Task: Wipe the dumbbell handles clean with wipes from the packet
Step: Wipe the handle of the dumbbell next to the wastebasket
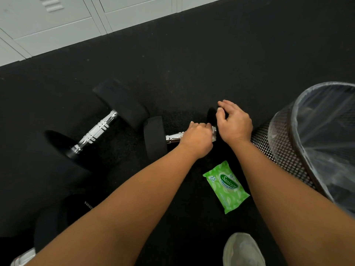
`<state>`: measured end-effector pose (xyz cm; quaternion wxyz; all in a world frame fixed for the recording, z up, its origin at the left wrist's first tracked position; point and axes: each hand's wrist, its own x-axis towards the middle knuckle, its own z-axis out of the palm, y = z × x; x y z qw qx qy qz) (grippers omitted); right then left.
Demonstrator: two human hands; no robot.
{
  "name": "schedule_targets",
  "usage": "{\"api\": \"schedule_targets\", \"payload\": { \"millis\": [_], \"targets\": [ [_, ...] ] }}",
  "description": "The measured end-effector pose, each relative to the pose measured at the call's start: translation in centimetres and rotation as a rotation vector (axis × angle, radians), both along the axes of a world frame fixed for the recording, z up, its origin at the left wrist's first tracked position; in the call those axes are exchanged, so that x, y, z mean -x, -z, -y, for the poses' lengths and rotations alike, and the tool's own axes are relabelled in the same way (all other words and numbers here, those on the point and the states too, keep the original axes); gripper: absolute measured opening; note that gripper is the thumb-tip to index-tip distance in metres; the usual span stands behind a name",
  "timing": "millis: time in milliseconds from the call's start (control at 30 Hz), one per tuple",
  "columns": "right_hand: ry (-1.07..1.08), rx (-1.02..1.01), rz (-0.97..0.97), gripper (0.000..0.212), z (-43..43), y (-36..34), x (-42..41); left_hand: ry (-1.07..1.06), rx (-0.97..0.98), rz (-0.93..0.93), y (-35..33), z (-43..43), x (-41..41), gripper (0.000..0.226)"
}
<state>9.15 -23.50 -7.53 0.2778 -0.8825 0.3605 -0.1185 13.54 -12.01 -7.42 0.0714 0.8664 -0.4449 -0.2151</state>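
Note:
Two black dumbbells lie on the dark floor. The left dumbbell shows its whole chrome handle. My left hand grips the chrome handle of the right dumbbell, with a white wipe wrapped under its fingers. My right hand rests on the far black weight head of that dumbbell, fingers curved over it. The green wipes packet lies flat on the floor between my forearms.
A black mesh waste bin with a clear liner stands at the right. Grey lockers line the back left. My pale shoe is at the bottom edge.

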Motion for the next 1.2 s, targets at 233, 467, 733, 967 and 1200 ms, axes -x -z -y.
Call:
{"api": "schedule_targets", "payload": {
  "millis": [233,467,733,967,1200],
  "targets": [
    [0.008,-0.001,0.018,0.034,0.0,0.2,0.1,0.033,0.048,0.015,0.2,-2.2,-0.7,0.052],
    [0.002,0.000,0.001,0.035,0.0,0.2,0.0,-0.099,0.003,-0.028,-0.6,-0.4,-0.6,0.029],
    [0.000,0.006,0.005,0.035,-0.1,0.0,0.1,0.163,0.020,0.128,-0.1,-3.0,0.2,0.057],
    [-0.001,-0.003,-0.011,0.035,-0.3,-0.3,0.1,0.165,-0.104,0.251,-0.6,-5.0,0.1,0.045],
    [0.006,-0.016,-0.019,0.035,-0.4,-0.6,0.2,0.037,-0.053,0.250,-2.0,-6.2,0.2,0.025]
  ]
}}
